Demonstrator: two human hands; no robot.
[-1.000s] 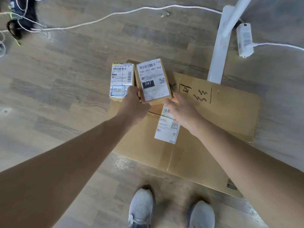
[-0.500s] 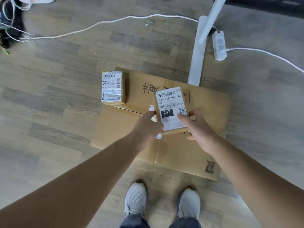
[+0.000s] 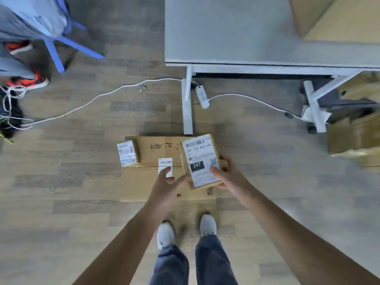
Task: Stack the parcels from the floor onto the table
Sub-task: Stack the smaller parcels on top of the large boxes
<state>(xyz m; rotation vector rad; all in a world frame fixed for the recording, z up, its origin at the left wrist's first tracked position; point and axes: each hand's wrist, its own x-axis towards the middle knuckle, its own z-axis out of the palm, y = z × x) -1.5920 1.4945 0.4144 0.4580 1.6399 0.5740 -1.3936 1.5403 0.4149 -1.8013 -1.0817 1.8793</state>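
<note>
**The 247 parcel is off the floor, and the table has come into view**

A second ago the 247 parcel (image 3: 200, 161) lay next to the small parcel (image 3: 128, 153) on the flat carton (image 3: 144, 182), with both hands at its edges. Now it is lifted clear and carried toward 3 o'clock, well apart from its neighbour. The view has also risen, so the table (image 3: 236, 38) fills the frame from 12 to 2 o'clock. It showed only its white leg (image 3: 187, 103) before.

The right hand (image 3: 227, 174) grips the parcel's right edge, with the thumb pressed on the label and the fingers curled behind. The left hand (image 3: 167, 183) sits at the lower-left corner with its fingers loosely curled and its thumb reaching toward the cardboard. Whether it bears on the parcel or has let go cannot be told.

The small parcel has not moved. It rests on the carton's 9 o'clock corner, on the floor (image 3: 61, 182).

The pick-up of this parcel looks finished, and the carry up to the table at 12 o'clock comes next. A cardboard box (image 3: 339, 19) already stands at the table's 2 o'clock end, which leaves bare surface nearer the person. The small parcel and the flat carton still wait below. A white cable (image 3: 86, 103) trails across the floor at 10 o'clock, clear of the feet.
</note>
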